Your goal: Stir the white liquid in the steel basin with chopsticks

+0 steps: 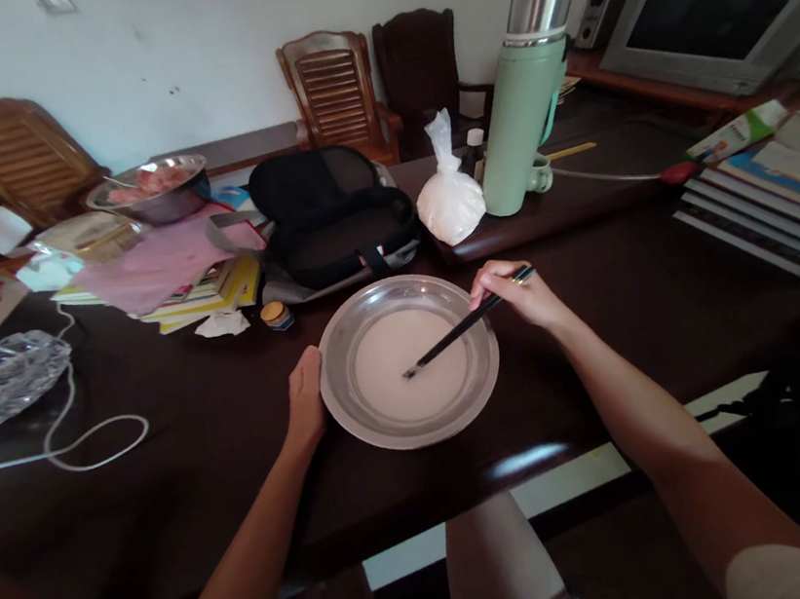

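Note:
A round, shallow metal basin (334,387) stands on the dark table in front of me, with a cloudy, off-white liquid (392,350) in its middle. My left hand (305,391) grips the left side of its rim, with most of the fingers hidden behind the edge. Over the right rim, my right hand (517,294) is closed around black chopsticks (459,329). They slant down to the left, and their tips dip into the liquid. Behind the basin sits a knotted clear plastic bag of white powder (451,204), apart from both hands.
A tall green thermos (525,126) rises at the back right, left of stacked books (763,203). An open black case (337,214) lies behind the basin. A metal bowl of pinkish food (158,199), a glass dish (12,375) and a white cable (103,424) are leftward.

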A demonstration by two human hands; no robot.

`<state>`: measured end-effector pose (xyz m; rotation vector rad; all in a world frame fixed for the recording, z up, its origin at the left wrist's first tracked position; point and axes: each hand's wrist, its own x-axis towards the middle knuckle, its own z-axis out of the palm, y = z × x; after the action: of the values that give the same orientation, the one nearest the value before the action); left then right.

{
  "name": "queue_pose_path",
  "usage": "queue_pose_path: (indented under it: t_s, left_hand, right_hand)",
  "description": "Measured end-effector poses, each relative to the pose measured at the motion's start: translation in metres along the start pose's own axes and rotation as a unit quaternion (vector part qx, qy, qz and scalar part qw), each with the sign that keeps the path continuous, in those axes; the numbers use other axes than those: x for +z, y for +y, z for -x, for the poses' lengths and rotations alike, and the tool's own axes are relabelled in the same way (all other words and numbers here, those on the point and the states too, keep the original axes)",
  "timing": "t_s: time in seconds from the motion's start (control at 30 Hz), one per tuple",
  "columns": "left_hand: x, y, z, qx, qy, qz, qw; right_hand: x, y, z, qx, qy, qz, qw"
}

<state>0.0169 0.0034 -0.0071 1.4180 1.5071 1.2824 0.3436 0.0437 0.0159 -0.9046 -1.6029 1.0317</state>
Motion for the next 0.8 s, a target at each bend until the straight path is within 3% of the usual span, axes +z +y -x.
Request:
queue_pose_path:
  t_s: [0.07, 0.23, 0.4, 0.57, 0.67, 0.8]
  left_hand:
    - [0.0, -0.0004, 0.0, -0.005, 0.002, -0.003, 1.0]
    - [0.0005, -0.0034, -0.0005, -0.008, 0.001, 0.007, 1.0]
    - [0.0004, -0.0037, -0.0006, -0.012, 0.002, -0.001, 1.0]
    - [0.0, -0.0036, -0.0002, -0.01, -0.001, -0.005, 1.0]
    - [-0.0002, -0.0041, -0.0006, -0.009, 0.003, -0.022, 1.0]
    - [-0.0003, -0.0055, -0.0024, 0.011, 0.019, -0.041, 0.999]
  right_hand:
    - [0.0013, -0.0016, 0.0, -0.014, -0.01, 0.031, 0.999]
    - [-0.0027, 0.0018, -0.0003, -0.02, 0.068, -0.017, 0.997]
    - [0.0011, 0.0007, 0.0003, -0.015, -0.005, 0.005, 1.0]
    - [-0.0027, 0.0015, -0.0002, -0.018, 0.071, 0.002, 0.997]
    - [-0.0019, 0.0017, 0.0005, 0.005, 0.036, -0.025, 0.999]
    - [0.0016, -0.0027, 0.0008, -0.014, -0.001, 0.042, 0.999]
